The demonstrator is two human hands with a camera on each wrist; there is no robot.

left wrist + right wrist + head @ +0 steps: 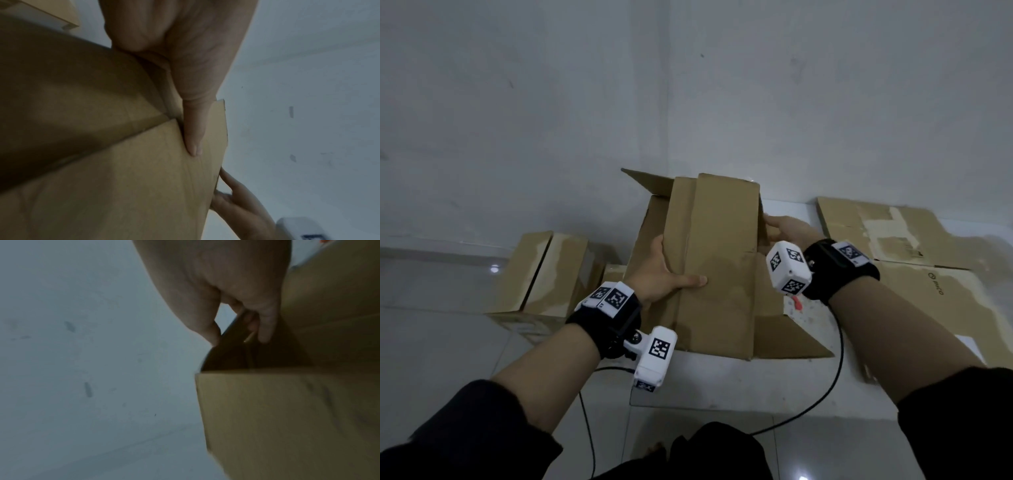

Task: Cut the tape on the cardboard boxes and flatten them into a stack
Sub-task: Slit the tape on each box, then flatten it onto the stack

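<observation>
On the tiled floor, the opened box stands between both hands: left grip clasps its near-left edge, right grip pinches its far-right wall.

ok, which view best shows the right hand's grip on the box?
Right wrist: the right hand pinches the box edge, thumb outside, fingers inside. Head shows only the hand's back; left wrist only fingertips at the bottom.

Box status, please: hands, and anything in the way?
Both hands, left and right, grip the open box. Flattened cardboard right; taped box left.
</observation>
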